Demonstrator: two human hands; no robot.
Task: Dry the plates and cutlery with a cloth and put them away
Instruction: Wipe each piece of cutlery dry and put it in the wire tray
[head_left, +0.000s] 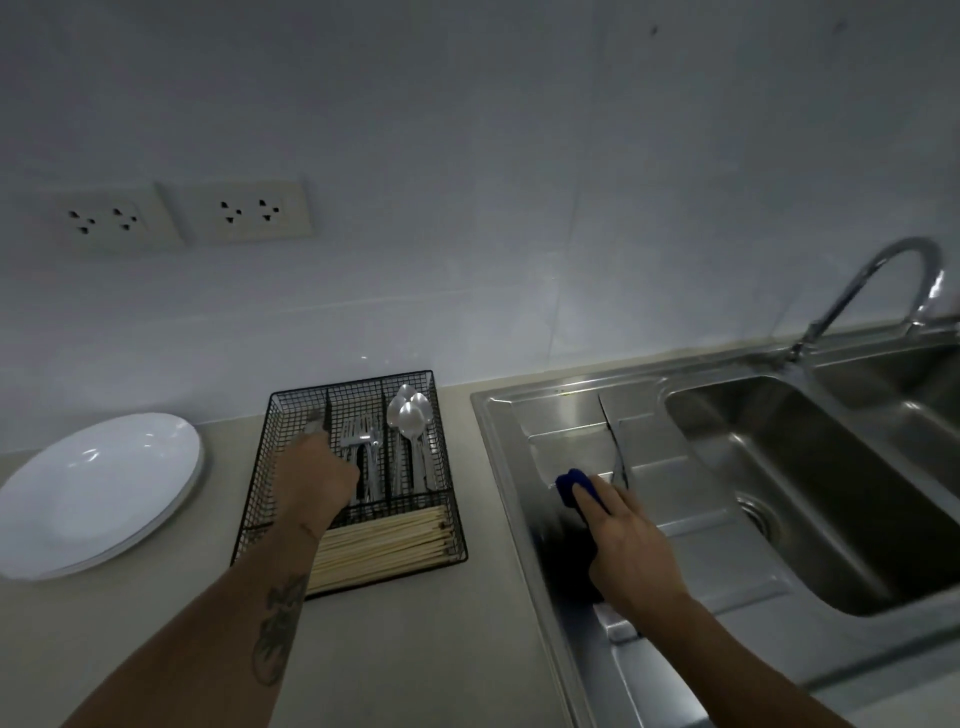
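Head view:
Left hand (317, 480): over the left slot of the black wire basket (451, 540). Its fingers are curled round a knife (315, 422); only the silver end shows.
Right hand (631, 540): on the draining board (691, 566). Its fingers hold a blue cloth (574, 486) and a second knife (615, 441) that points to the wall.
Forks (361, 441): in the middle slot.
Spoons (410, 415): in the right slot.
Chopsticks (384, 545): lying across the front slot.
Plates (98, 493): white, stacked near the left edge, apart from the basket.
Open room: bare counter (405, 649) between basket and sink edge (498, 499), and in front.
Sink bowl (810, 493): right of the board, tap (878, 286) behind.
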